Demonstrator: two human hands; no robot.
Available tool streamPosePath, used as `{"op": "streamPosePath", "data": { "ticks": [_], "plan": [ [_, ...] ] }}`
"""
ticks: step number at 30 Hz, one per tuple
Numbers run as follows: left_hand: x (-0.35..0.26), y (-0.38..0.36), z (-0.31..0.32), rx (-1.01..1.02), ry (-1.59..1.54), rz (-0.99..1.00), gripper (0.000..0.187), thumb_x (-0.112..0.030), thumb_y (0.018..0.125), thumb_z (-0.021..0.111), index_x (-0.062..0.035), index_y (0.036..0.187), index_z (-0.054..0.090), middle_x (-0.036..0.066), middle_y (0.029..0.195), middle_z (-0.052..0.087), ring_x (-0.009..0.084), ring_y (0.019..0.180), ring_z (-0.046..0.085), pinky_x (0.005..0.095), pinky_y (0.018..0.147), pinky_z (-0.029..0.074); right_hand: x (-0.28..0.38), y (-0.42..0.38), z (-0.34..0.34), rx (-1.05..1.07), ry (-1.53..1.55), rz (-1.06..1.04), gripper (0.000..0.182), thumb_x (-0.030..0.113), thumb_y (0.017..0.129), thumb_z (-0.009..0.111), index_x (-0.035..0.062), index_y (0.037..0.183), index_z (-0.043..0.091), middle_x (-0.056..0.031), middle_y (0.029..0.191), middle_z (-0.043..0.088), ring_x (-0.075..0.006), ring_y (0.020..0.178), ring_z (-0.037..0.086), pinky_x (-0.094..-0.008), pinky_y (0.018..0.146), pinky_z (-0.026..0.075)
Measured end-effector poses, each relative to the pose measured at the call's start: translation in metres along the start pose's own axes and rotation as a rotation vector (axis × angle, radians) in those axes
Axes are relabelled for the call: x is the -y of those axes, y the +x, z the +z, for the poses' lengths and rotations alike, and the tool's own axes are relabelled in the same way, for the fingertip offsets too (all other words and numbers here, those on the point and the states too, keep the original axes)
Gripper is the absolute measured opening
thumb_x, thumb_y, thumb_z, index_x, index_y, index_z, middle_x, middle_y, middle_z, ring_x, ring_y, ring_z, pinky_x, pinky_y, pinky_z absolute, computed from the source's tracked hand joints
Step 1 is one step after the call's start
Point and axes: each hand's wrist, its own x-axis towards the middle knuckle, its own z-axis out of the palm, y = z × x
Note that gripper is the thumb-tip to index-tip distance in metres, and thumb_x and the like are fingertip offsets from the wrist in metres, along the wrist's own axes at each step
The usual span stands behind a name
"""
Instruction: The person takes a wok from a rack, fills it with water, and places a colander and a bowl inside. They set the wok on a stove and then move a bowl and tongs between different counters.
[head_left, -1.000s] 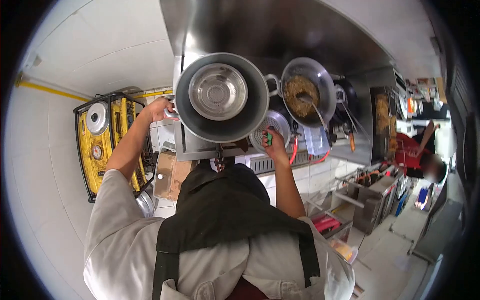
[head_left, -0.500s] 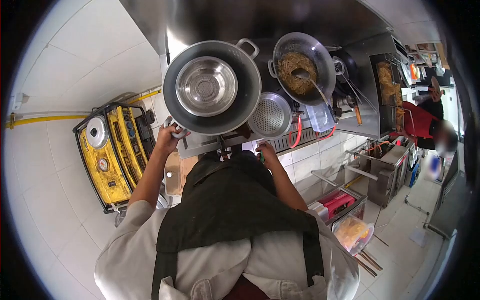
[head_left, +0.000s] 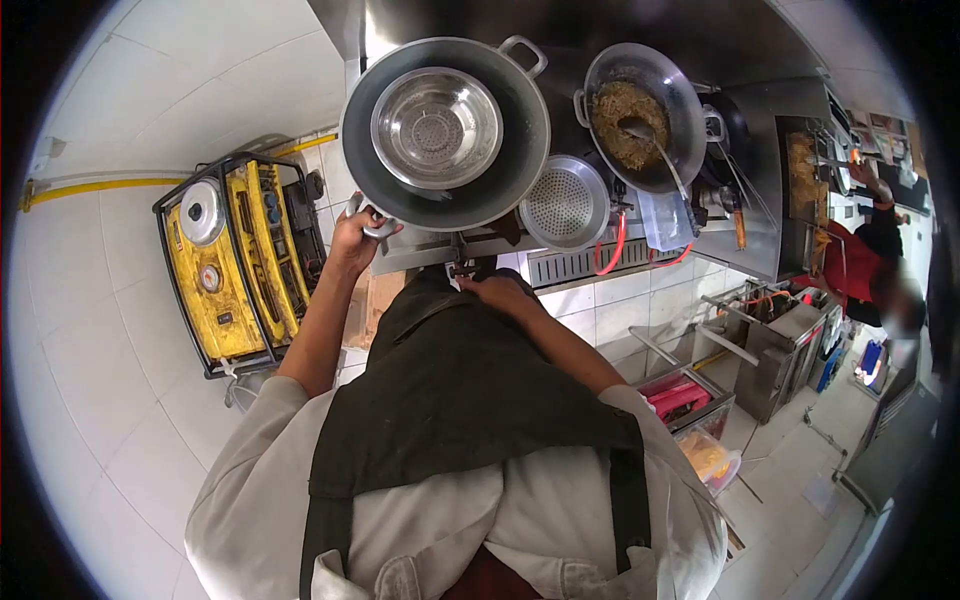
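At the upper middle stands a large grey two-handled pot [head_left: 450,212] on the stove. Inside the pot is a shiny metal bowl [head_left: 438,170] with a dotted base. My left hand [head_left: 355,238] is closed around the pot's near handle. Below the pot, my right hand [head_left: 500,296] has its fingers curled by the metal fitting [head_left: 460,268] at the stove front. Whatever those fingers hold is hidden. A perforated strainer pan [head_left: 565,200] sits right of the pot. Beyond it, a wok [head_left: 685,120] holds brown shredded food [head_left: 625,105] and a ladle [head_left: 660,150].
A yellow machine [head_left: 225,330] in a black frame stands at left, a lid [head_left: 203,212] on top. Red hoses [head_left: 617,245] hang at the stove front beside a clear plastic container [head_left: 665,220]. Another person [head_left: 850,265] in red works at far right.
My right hand has moved left, to the fitting under the pot; a green bit that showed in it is now out of sight. My left hand stays on the pot handle. The view has shifted slightly.
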Motion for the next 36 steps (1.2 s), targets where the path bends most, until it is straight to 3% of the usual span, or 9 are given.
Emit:
{"op": "streamPosePath", "data": {
  "ticks": [5,9,11,14,23,26,32,35,36],
  "plan": [
    [0.003,-0.013,0.006,0.003,-0.060,-0.009,0.064,0.010,0.068,0.045,-0.0012,0.131,0.042,0.018,0.122,0.053,0.0333,0.101,0.059,0.0571,0.091,0.052,0.013,0.014,0.008,0.013,-0.174,0.050,0.048,0.033,0.100,0.037,0.0394,0.147,0.031,-0.0204,0.104,0.066,-0.0360,0.089,0.068,-0.0455,0.079,0.054],
    [0.004,-0.025,0.005,-0.031,-0.060,0.029,0.072,0.010,0.068,0.045,-0.0031,0.138,0.036,0.019,0.129,0.050,0.0373,0.113,0.055,0.0592,0.094,0.050,-0.021,0.060,0.066,0.000,-0.116,0.084,0.052,0.026,0.099,0.037,0.0317,0.150,0.027,-0.0180,0.096,0.069,-0.0345,0.089,0.069,-0.0470,0.076,0.055],
    [0.004,-0.032,0.001,-0.031,-0.080,0.041,0.074,0.010,0.068,0.045,-0.0041,0.140,0.034,0.019,0.132,0.049,0.0385,0.117,0.054,0.0596,0.094,0.049,0.006,0.035,0.029,-0.044,-0.192,0.055,0.053,0.024,0.099,0.037,0.0260,0.150,0.028,-0.0176,0.092,0.070,-0.0348,0.090,0.070,-0.0479,0.076,0.055],
    [-0.002,-0.042,0.004,-0.032,-0.125,0.049,0.076,0.009,0.068,0.045,-0.0058,0.141,0.033,0.019,0.134,0.047,0.0390,0.119,0.052,0.0602,0.096,0.048,-0.003,0.051,0.048,-0.304,-0.337,-0.030,0.059,0.028,0.092,0.045,0.0175,0.148,0.030,-0.0105,0.070,0.069,-0.0287,0.055,0.067,-0.0441,0.047,0.051],
    [-0.006,-0.082,-0.011,-0.092,-0.199,0.179,0.077,0.010,0.068,0.044,-0.0083,0.141,0.030,0.020,0.137,0.044,0.0397,0.116,0.054,0.0602,0.095,0.051,0.012,0.055,0.014,-0.018,-0.115,0.054,0.051,0.031,0.096,0.039,0.0144,0.144,0.033,-0.0256,0.103,0.066,-0.0398,0.093,0.067,-0.0514,0.078,0.052],
    [-0.012,-0.094,-0.017,-0.110,-0.190,0.218,0.076,0.011,0.069,0.043,-0.0080,0.141,0.029,0.020,0.137,0.044,0.0394,0.115,0.055,0.0593,0.095,0.051,0.015,0.051,0.008,0.046,-0.155,0.030,0.050,0.033,0.097,0.035,0.0138,0.144,0.033,-0.0259,0.105,0.066,-0.0424,0.094,0.065,-0.0518,0.082,0.051],
    [-0.014,-0.116,-0.026,-0.157,-0.227,0.285,0.074,0.010,0.070,0.043,-0.0063,0.141,0.030,0.020,0.137,0.045,0.0388,0.123,0.050,0.0590,0.095,0.051,0.014,0.049,-0.001,-0.189,0.267,-0.093,0.042,0.021,0.097,0.052,0.0044,0.135,0.043,-0.0167,0.107,0.066,-0.0291,0.100,0.065,-0.0375,0.086,0.051],
    [-0.005,-0.120,-0.043,-0.178,-0.284,0.300,0.074,0.010,0.070,0.042,-0.0055,0.141,0.030,0.020,0.140,0.042,0.0408,0.124,0.048,0.0597,0.096,0.050,0.000,0.050,-0.012,0.073,1.093,-0.221,0.033,0.010,0.095,0.055,0.0089,0.128,0.049,-0.0091,0.109,0.063,-0.0202,0.092,0.065,-0.0320,0.082,0.052],
    [-0.004,-0.122,-0.044,-0.188,-0.292,0.311,0.073,0.010,0.070,0.042,-0.0052,0.141,0.030,0.019,0.141,0.041,0.0413,0.125,0.047,0.0598,0.097,0.050,0.010,0.033,-0.032,0.071,1.226,-0.113,0.033,0.010,0.096,0.054,0.0105,0.128,0.049,-0.0080,0.109,0.063,-0.0181,0.092,0.064,-0.0311,0.081,0.051]
  ]
}}
